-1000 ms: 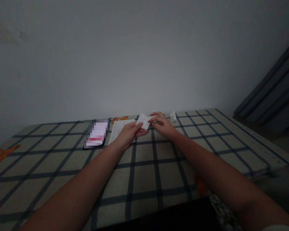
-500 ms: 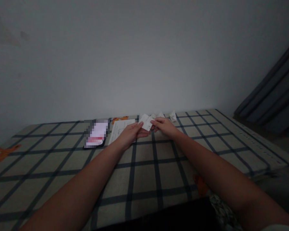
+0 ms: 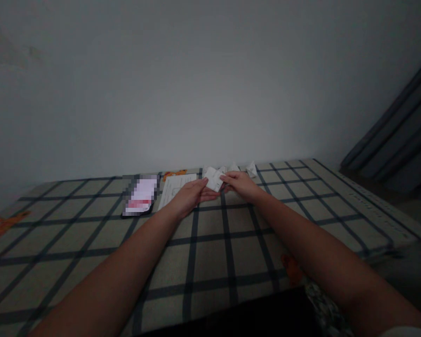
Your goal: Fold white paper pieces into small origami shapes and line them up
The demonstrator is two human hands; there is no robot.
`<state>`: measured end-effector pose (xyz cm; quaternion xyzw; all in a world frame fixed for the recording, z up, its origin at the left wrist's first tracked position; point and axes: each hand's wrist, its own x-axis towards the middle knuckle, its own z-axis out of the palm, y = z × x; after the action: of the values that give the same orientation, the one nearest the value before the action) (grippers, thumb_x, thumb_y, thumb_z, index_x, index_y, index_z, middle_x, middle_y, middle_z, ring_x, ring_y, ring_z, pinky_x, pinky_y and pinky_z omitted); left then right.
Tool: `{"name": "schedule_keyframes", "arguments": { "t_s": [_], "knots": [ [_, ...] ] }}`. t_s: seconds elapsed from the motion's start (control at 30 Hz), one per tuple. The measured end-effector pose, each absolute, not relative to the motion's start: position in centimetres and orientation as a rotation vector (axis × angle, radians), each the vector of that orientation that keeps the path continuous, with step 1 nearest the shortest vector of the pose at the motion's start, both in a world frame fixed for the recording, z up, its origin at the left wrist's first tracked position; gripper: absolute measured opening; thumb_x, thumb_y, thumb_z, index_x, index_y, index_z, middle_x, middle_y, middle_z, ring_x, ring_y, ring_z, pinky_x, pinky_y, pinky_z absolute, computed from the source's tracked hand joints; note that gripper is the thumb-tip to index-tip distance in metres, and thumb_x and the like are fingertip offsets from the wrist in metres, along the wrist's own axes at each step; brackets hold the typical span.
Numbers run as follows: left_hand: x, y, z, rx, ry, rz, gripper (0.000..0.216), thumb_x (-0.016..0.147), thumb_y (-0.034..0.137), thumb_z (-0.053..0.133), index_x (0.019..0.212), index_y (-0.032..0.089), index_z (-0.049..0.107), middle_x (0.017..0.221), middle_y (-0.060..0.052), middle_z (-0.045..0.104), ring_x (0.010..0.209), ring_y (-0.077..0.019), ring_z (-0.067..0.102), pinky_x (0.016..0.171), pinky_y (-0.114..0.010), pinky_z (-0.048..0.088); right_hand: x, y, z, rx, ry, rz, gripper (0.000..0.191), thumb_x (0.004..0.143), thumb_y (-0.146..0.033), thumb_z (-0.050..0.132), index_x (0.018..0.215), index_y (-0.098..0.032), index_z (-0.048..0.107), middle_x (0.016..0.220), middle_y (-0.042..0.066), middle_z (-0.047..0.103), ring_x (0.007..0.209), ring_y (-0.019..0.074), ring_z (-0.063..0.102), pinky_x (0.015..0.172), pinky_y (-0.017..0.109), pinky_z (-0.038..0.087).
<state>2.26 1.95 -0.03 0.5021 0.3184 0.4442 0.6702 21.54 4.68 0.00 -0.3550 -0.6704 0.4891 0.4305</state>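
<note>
Between my two hands is a small piece of folded white paper (image 3: 213, 179), held above the checked cloth. My left hand (image 3: 191, 194) grips its left side, thumb on top and fingers beneath. At the right edge, my right hand (image 3: 241, 185) pinches the paper between thumb and fingers. Just behind it stand several small white folded paper pieces, one of them a pointed paper piece (image 3: 251, 169) to the right of my right hand. Printed sheets of paper (image 3: 175, 186) lie left of my left hand, partly covered by it.
A phone (image 3: 140, 195) with a blurred, lit screen lies on the checked cloth (image 3: 168, 276) at the left. A pale wall (image 3: 210, 84) rises behind the cloth's far edge. Dark curtain folds (image 3: 400, 121) hang at the right.
Almost nothing differs. Both hands keep their hold on the folded paper, which has shifted only very slightly.
</note>
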Motion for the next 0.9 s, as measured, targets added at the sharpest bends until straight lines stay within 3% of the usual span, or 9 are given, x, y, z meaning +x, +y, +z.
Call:
{"name": "schedule_keyframes", "arguments": {
  "t_s": [0.23,0.43,0.57,0.67,0.9],
  "knots": [
    [2.28,2.24,-0.07,1.095,0.730,0.998,0.045,0.088,0.047,0.044,0.102,0.009,0.062,0.091,-0.017,0.070,0.080,-0.0230,0.069,0.080,-0.040,0.054,21.49,4.41,0.30,-0.881,-1.654,1.240,0.032,0.077,-0.044,0.060,0.082,-0.014,0.067,0.079,0.006,0.067,0.068,0.0117,0.059,0.061,0.024,0.049],
    [2.26,2.38,-0.55,1.219,0.840,0.992,0.026,0.073,0.030,0.070,0.090,0.011,0.067,0.088,-0.010,0.072,0.078,-0.0163,0.068,0.082,-0.030,0.053,21.55,4.34,0.46,-0.887,-1.745,1.131,0.032,0.077,-0.044,0.059,0.078,-0.013,0.067,0.074,0.004,0.065,0.065,0.0112,0.058,0.060,0.024,0.048],
    [2.17,2.51,-0.69,1.229,0.930,1.029,0.027,0.072,0.033,0.071,0.085,0.010,0.068,0.078,-0.008,0.072,0.072,-0.0144,0.067,0.080,-0.027,0.053,21.43,4.03,0.61,-0.833,-1.747,1.204,0.028,0.074,-0.041,0.063,0.078,-0.014,0.066,0.075,0.003,0.064,0.069,0.0117,0.058,0.060,0.023,0.048],
    [2.14,2.45,-0.51,1.253,0.937,1.044,0.031,0.069,0.034,0.073,0.089,0.010,0.068,0.083,-0.008,0.072,0.073,-0.0146,0.067,0.080,-0.027,0.052,21.35,3.93,0.58,-0.804,-1.647,1.323,0.030,0.075,-0.043,0.062,0.080,-0.013,0.066,0.079,0.006,0.065,0.074,0.0138,0.060,0.061,0.024,0.048],
    [2.12,2.31,-0.44,1.329,0.963,1.019,0.032,0.066,0.036,0.074,0.086,0.011,0.068,0.078,-0.006,0.072,0.071,-0.0152,0.066,0.078,-0.029,0.051,21.29,4.20,0.35,-0.933,-1.589,1.274,0.038,0.073,-0.049,0.062,0.072,-0.012,0.064,0.070,0.006,0.064,0.064,0.0121,0.059,0.060,0.024,0.048]
  ]
}}
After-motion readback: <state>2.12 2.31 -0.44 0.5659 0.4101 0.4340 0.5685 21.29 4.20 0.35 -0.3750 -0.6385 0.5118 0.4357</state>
